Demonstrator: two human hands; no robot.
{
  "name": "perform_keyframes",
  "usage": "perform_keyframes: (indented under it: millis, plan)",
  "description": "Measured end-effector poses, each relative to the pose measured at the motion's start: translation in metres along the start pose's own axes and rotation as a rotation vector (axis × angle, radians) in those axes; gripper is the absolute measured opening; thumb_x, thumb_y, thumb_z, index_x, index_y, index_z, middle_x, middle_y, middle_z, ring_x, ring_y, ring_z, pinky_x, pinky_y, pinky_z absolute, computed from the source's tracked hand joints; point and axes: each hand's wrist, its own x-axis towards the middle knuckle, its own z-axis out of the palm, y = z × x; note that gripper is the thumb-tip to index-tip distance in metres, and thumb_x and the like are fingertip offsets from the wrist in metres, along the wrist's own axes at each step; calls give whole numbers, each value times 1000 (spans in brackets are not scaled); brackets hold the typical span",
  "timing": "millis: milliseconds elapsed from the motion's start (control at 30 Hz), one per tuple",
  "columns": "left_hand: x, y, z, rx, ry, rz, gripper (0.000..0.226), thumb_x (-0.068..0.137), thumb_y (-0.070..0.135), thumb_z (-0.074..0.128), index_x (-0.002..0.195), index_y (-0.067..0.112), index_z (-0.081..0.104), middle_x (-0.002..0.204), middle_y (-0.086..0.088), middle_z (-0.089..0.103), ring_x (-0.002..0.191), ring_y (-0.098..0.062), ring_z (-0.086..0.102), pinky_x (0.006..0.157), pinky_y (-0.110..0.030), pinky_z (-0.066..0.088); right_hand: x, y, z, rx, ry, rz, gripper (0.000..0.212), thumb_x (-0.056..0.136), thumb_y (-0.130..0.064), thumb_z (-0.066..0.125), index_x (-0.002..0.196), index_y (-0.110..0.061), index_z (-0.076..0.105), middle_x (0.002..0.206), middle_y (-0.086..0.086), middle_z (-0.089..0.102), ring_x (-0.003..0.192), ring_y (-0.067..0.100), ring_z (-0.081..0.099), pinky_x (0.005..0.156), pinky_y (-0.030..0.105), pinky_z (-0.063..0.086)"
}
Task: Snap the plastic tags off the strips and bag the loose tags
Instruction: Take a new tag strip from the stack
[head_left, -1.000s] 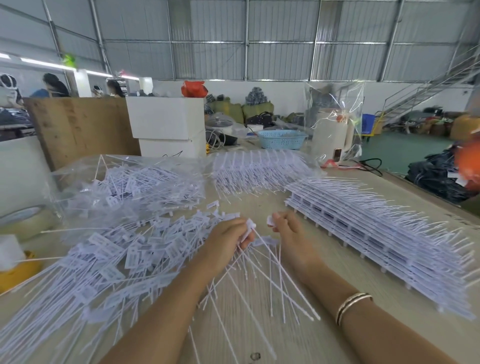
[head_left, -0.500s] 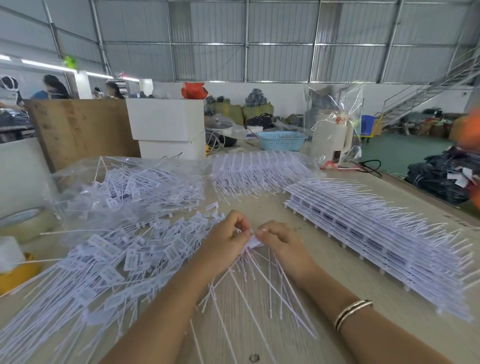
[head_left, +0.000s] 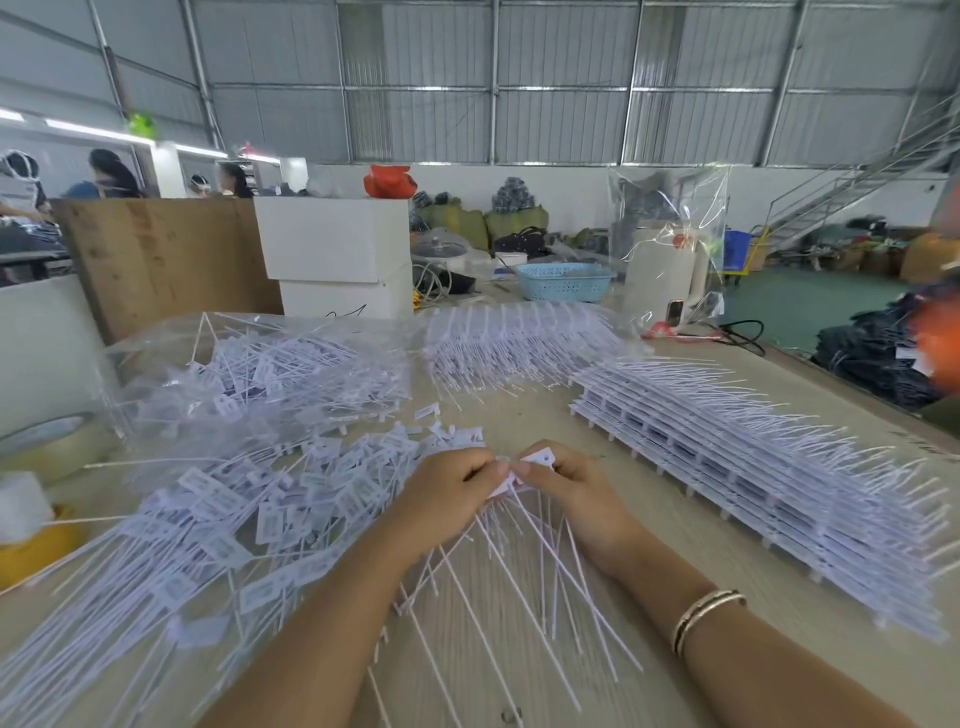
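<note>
Both hands meet at the middle of the table. My left hand grips a bunch of white tags whose long tails fan out toward me. My right hand pinches one white tag at the top of that bunch, fingertips touching the left hand's. A big heap of loose tags lies to the left. A long stack of unbroken tag strips runs along the right. A clear plastic bag holding loose tags sits at the back left.
More strips in clear wrap lie behind the hands. A tape roll and a yellow object sit at the left edge. White boxes, a blue basket and a wooden board stand beyond. People work far left.
The two hands, apart a second ago, have come together over the bunch. My right hand now pinches a tag at the top, turned up slightly from half a second ago.
</note>
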Motion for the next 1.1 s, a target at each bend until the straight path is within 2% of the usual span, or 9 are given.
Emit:
perform_keyframes:
  millis: [300, 467, 633, 700, 800, 867, 933, 1000, 1100]
  plan:
    - [2, 6, 8, -253, 21, 53, 38, 100, 30, 42, 64, 22, 53, 50, 12, 53, 47, 0, 48, 52, -9, 38, -2, 1, 2, 246, -60, -118, 19, 90, -22, 57, 84, -4, 59, 79, 26, 65, 75, 32, 64, 72, 38, 53]
    - [1, 1, -1, -400, 196, -56, 37, 99, 31, 42, 69, 15, 55, 53, 10, 55, 52, -3, 52, 56, -12, 43, 3, -1, -18, 278, 352, -52, 13, 89, -23, 58, 82, -12, 60, 77, 1, 64, 71, 11, 58, 71, 22, 46]
    - [-2, 1, 3, -28, 67, -53, 31, 97, 20, 44, 68, 19, 55, 67, -5, 63, 61, -22, 58, 63, -33, 47, 2, 3, -16, -234, 348, 191, 24, 92, -51, 47, 101, -31, 59, 102, -12, 62, 92, 2, 59, 82, 25, 42]
    - [-3, 0, 7, 98, 36, -51, 28, 93, 19, 44, 67, 18, 50, 74, -13, 65, 61, -25, 55, 62, -33, 42, 5, 8, -9, -510, 316, 209, 33, 93, -53, 44, 121, -36, 47, 116, -13, 51, 103, 8, 50, 102, 36, 32]
    - [-4, 1, 4, 181, 48, -40, 21, 91, 18, 43, 72, 12, 50, 74, -12, 64, 57, -21, 52, 58, -31, 39, 6, 7, -7, -606, 344, 174, 54, 95, -49, 43, 142, -28, 31, 131, -9, 41, 113, 11, 42, 111, 44, 20]
    - [-5, 3, 4, 225, 27, -21, 24, 91, 17, 43, 68, 17, 50, 69, -7, 63, 55, -19, 51, 56, -30, 40, 4, 2, -6, -561, 333, 97, 38, 95, -45, 45, 129, -29, 49, 128, -10, 46, 122, 12, 41, 111, 46, 21]
    - [-5, 7, 3, 219, -1, -11, 28, 92, 17, 45, 65, 24, 49, 67, -5, 62, 60, -21, 58, 58, -33, 44, 1, -1, -2, -540, 231, 9, 23, 94, -39, 49, 100, -25, 67, 109, -11, 57, 116, 14, 46, 107, 48, 25]
    - [-4, 10, 3, 154, -2, -23, 29, 92, 19, 49, 65, 29, 52, 68, -3, 64, 66, -22, 64, 63, -37, 49, -1, -2, 4, -591, 99, -33, 28, 93, -39, 52, 84, -20, 70, 92, -13, 61, 106, 13, 50, 102, 47, 28]
    - [-3, 13, 2, 112, 11, -29, 22, 92, 21, 52, 73, 30, 59, 70, -6, 65, 56, -19, 56, 60, -37, 48, 0, 0, 5, -693, 42, -45, 28, 93, -40, 53, 78, -21, 67, 82, -16, 60, 99, 1, 46, 97, 35, 21]
